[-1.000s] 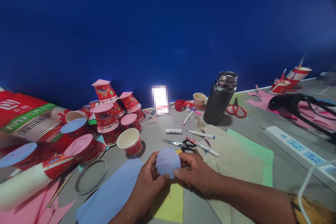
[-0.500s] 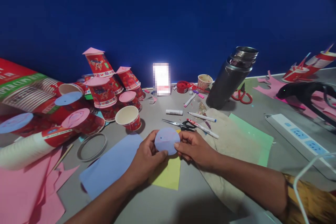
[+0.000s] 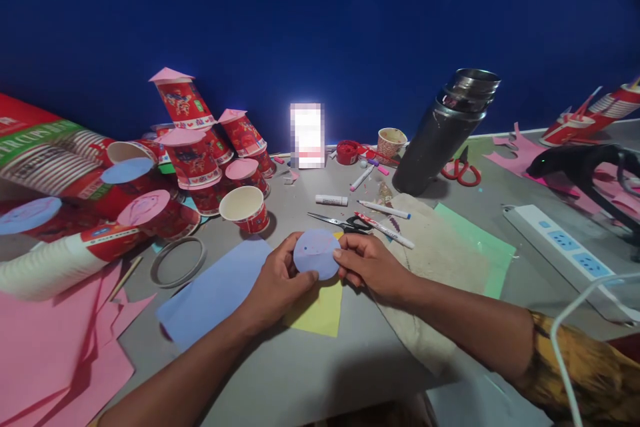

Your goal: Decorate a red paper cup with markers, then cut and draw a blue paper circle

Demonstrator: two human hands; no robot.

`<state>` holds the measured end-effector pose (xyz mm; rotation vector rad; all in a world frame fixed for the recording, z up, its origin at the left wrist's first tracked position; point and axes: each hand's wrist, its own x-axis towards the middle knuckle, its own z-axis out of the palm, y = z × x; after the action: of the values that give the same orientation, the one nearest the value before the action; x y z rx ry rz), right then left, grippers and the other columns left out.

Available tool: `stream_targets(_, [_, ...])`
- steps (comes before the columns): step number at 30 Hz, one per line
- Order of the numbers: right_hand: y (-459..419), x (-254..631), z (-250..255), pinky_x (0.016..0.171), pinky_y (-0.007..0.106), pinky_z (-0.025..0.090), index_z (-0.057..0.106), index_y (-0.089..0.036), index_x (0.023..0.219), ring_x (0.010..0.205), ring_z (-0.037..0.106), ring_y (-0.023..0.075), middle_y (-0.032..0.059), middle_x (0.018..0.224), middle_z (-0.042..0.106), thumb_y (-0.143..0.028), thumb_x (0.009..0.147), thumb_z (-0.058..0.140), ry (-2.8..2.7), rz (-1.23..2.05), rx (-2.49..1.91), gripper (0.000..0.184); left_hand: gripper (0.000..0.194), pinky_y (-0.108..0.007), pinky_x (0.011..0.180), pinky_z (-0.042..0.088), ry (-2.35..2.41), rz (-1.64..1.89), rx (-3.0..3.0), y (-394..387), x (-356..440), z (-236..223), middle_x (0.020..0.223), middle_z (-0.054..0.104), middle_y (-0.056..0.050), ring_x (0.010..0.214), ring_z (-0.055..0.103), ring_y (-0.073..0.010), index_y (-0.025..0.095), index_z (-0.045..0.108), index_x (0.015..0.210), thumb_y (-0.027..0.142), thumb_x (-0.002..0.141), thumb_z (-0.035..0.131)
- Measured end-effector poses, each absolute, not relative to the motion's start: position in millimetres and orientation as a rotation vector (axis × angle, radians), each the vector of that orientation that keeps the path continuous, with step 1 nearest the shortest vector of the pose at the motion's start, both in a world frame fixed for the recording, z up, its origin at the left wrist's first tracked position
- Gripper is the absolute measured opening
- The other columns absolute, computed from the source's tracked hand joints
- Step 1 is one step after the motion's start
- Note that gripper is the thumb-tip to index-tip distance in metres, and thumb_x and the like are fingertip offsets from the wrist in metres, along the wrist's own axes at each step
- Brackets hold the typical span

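Observation:
Between my two hands is a blue paper disc (image 3: 317,255) with faint pink marks and a small dark dot. My left hand (image 3: 280,273) pinches its left and lower edge, thumb in front. At the right edge my right hand (image 3: 373,263) grips it between thumb and fingers. Below lies a yellow paper sheet (image 3: 320,313), partly under the left hand. A blue paper sheet (image 3: 215,293) is on the table to the left. Just beyond the disc are black-handled scissors (image 3: 340,221), a red marker (image 3: 385,229) and an uncapped-looking white pen (image 3: 384,209).
Red paper cups (image 3: 187,160) with pink tops stand stacked at the left, near an upright open cup (image 3: 244,209) and a grey tape ring (image 3: 179,261). A dark flask (image 3: 440,137) stands at the right, with a cloth (image 3: 425,267) and a power strip (image 3: 570,253).
The view has tipped slightly downward, so most things sit higher in the picture and the table's front edge shows. Both hands still hold the blue disc.

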<state>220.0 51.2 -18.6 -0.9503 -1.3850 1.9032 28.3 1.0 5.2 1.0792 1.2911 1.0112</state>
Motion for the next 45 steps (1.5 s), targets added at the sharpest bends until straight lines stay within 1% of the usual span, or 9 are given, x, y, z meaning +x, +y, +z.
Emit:
stream_targets(4, [50.8, 220.1, -18.0, 0.041, 0.019, 0.032, 0.056, -0.020, 0.075, 0.041, 0.040, 0.0050, -0.0049, 0.061, 0.063, -0.049, 0.083, 0.076, -1.375, 1.892, -0.959, 0.036, 0.047, -0.025, 0.059, 0.049, 1.271, 1.016, 1.091, 0.5, 27.4, 6.1, 0.084, 0.067, 0.000, 0.069, 0.058, -0.0157, 0.018, 0.066, 0.112, 0.028, 0.067, 0.078])
stream_targets(7, [50.8, 220.1, -16.9, 0.041, 0.019, 0.032, 0.056, -0.021, 0.074, 0.041, 0.041, 0.0051, -0.0051, 0.060, 0.062, -0.049, 0.083, 0.076, -1.384, 1.887, -0.954, 0.036, 0.045, -0.025, 0.057, 0.049, 1.228, 1.043, 1.070, 0.6, 26.8, 4.5, 0.087, 0.068, -0.001, 0.070, 0.056, -0.0153, 0.017, 0.066, 0.112, 0.031, 0.071, 0.077])
stream_targets(13, [50.3, 220.2, -16.7, 0.042, 0.018, 0.033, 0.056, -0.020, 0.074, 0.043, 0.042, 0.0048, -0.0039, 0.063, 0.064, -0.049, 0.083, 0.075, -1.406, 1.881, -0.964, 0.036, 0.042, -0.024, 0.055, 0.047, 1.246, 1.050, 1.055, 1.9, 26.9, 0.0, 0.082, 0.067, 0.000, 0.066, 0.053, -0.0133, 0.016, 0.065, 0.108, 0.025, 0.069, 0.077])
stream_targets(24, [49.9, 221.0, -18.4, 0.042, 0.018, 0.031, 0.056, -0.020, 0.074, 0.043, 0.042, 0.0047, -0.0043, 0.062, 0.063, -0.049, 0.084, 0.076, -1.397, 1.900, -0.934, 0.037, 0.035, -0.024, 0.056, 0.047, 1.269, 1.045, 1.069, 1.2, 28.4, 4.1, 0.079, 0.066, 0.001, 0.067, 0.054, -0.0133, 0.016, 0.067, 0.099, 0.025, 0.067, 0.077])
stream_targets(36, [50.7, 222.1, -17.2, 0.043, 0.019, 0.033, 0.059, -0.019, 0.078, 0.045, 0.045, 0.0052, -0.0036, 0.065, 0.064, -0.046, 0.083, 0.075, -1.442, 1.906, -0.937, 0.032, 0.038, -0.024, 0.056, 0.047, 1.266, 1.029, 1.074, 2.5, 26.6, 2.1, 0.078, 0.067, 0.002, 0.065, 0.053, -0.0126, 0.015, 0.067, 0.103, 0.025, 0.068, 0.077])
stream_targets(41, [51.4, 222.4, -17.6, 0.043, 0.019, 0.034, 0.058, -0.019, 0.077, 0.044, 0.045, 0.0052, -0.0034, 0.065, 0.064, -0.047, 0.083, 0.074, -1.451, 1.895, -0.929, 0.033, 0.041, -0.025, 0.057, 0.047, 1.270, 1.019, 1.068, 2.6, 26.4, 0.4, 0.081, 0.069, 0.001, 0.067, 0.054, -0.0131, 0.015, 0.067, 0.106, 0.023, 0.067, 0.077])
stream_targets(45, [51.2, 222.1, -19.4, 0.042, 0.019, 0.033, 0.058, -0.019, 0.077, 0.044, 0.044, 0.0052, -0.0032, 0.065, 0.064, -0.048, 0.084, 0.074, -1.456, 1.887, -0.923, 0.034, 0.039, -0.024, 0.057, 0.047, 1.263, 1.020, 1.078, 2.6, 26.3, -0.1, 0.083, 0.069, 0.000, 0.067, 0.054, -0.0128, 0.015, 0.067, 0.105, 0.026, 0.069, 0.077])
